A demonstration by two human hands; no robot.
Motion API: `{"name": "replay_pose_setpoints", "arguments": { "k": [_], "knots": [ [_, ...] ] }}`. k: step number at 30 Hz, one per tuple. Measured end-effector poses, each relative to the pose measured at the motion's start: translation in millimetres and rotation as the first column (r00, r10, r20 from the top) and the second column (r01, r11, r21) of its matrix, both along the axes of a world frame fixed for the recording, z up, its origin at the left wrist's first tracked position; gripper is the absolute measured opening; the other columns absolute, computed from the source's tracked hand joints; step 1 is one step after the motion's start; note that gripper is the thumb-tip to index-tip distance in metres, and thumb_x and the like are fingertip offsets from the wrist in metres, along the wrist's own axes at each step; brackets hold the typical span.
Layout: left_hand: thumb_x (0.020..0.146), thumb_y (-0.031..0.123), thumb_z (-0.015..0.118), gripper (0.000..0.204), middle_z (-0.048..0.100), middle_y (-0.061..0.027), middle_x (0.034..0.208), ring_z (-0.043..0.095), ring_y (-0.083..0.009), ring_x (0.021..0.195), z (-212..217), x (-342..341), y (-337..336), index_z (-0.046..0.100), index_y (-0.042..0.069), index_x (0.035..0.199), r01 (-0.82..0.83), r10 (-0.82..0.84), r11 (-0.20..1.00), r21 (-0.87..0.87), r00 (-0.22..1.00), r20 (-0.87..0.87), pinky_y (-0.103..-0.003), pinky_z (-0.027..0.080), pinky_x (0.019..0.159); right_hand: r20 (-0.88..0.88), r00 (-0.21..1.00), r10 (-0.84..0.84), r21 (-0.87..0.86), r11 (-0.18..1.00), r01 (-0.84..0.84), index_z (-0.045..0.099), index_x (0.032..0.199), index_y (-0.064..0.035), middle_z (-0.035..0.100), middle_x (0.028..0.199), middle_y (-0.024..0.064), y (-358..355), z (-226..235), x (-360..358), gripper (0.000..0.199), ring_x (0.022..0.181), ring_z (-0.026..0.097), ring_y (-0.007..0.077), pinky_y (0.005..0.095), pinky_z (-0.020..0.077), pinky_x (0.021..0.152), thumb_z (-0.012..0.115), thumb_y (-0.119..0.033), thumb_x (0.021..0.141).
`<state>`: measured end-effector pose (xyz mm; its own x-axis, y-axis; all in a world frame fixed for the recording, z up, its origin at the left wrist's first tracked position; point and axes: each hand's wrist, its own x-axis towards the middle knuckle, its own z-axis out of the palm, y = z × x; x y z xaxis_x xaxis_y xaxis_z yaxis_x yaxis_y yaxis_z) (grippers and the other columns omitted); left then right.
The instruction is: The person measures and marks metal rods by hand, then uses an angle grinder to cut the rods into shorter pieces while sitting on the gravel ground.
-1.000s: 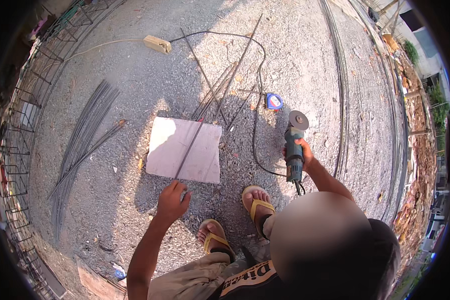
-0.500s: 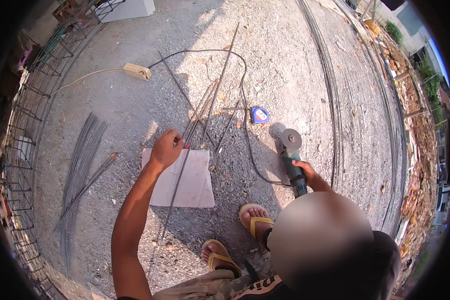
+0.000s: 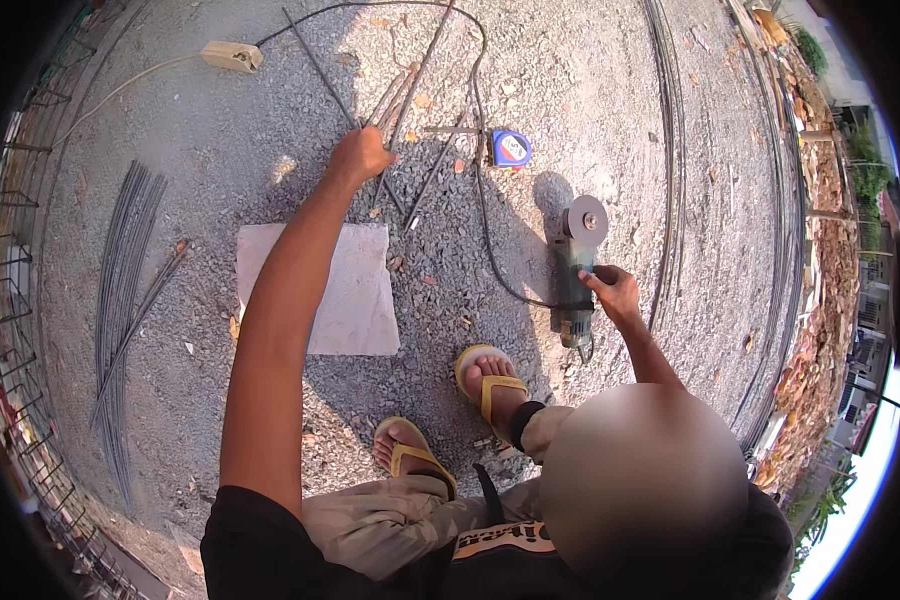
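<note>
My left hand [image 3: 363, 155] is stretched far forward, its fingers closed round a thin steel rod among the loose rods; its fingertips are partly hidden. Several rods [image 3: 397, 105] lie crossed on the gravel there. Beneath my left forearm is a pale square sheet [image 3: 355, 290], partly covered. At the right, my right hand [image 3: 615, 292] grips the side of a dark green angle grinder [image 3: 573, 275], with its grey cutting disc [image 3: 586, 221] at the far end. A blue and white tape measure [image 3: 510, 149] sits between the rods and the grinder, its blade drawn out leftward.
A bundle of thin rods [image 3: 120, 300] lies at the left. The grinder's black cord [image 3: 486, 200] loops to a beige socket box [image 3: 232, 56]. Long bars [image 3: 673, 160] run along the right. My sandalled feet [image 3: 495, 380] stand near the sheet.
My left hand has moved forward from above the sheet to the crossed rods. The long rod no longer shows across the sheet. My right hand stays at the grinder, which has turned slightly.
</note>
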<state>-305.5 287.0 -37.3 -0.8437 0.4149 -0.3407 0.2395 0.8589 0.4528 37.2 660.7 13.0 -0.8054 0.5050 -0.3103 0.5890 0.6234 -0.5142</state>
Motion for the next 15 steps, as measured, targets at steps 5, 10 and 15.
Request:
{"name": "replay_pose_setpoints", "arguments": {
  "k": [5,10,15],
  "knots": [
    [0.074,0.026,0.067,0.031,0.068,-0.0246,0.081,0.068,-0.0391,0.077,3.4,-29.9,-1.9,0.068,-0.001,0.086,-0.009,0.006,0.999,-0.031,0.995,-0.101,-0.046,0.053,0.070,-0.443,0.863,-0.242,-0.154,0.969,0.193,0.069,0.097,0.0042,0.069,0.081,0.0089,-1.9,17.8,-39.8,0.036,0.074,0.063,0.0133,0.0279,0.0501,0.069,0.079,-0.028,0.083],
    [0.080,0.016,0.061,0.019,0.056,-0.0111,0.052,0.054,-0.0160,0.042,80.9,-12.5,1.6,0.062,-0.003,0.077,-0.245,0.011,0.884,0.399,0.864,0.504,-0.033,0.044,0.043,-0.633,0.764,-0.123,-0.382,0.908,-0.170,0.067,0.095,0.0000,0.063,0.078,0.0011,-54.0,94.8,-116.1,0.013,0.068,0.057,0.0071,0.0224,0.0457,0.062,0.068,-0.012,0.092],
    [0.087,0.018,0.062,0.017,0.060,-0.0039,0.059,0.061,-0.0130,0.050,132.7,92.9,-3.4,0.058,0.006,0.076,-0.268,-0.228,0.794,0.546,0.702,0.675,-0.026,0.044,0.046,-0.243,0.970,0.008,-0.699,0.692,-0.181,0.063,0.112,0.0000,0.068,0.100,0.0072,-112.6,86.6,-184.8,0.035,0.088,0.066,0.0159,0.0312,0.0517,0.076,0.061,-0.030,0.096]
  ]
}}
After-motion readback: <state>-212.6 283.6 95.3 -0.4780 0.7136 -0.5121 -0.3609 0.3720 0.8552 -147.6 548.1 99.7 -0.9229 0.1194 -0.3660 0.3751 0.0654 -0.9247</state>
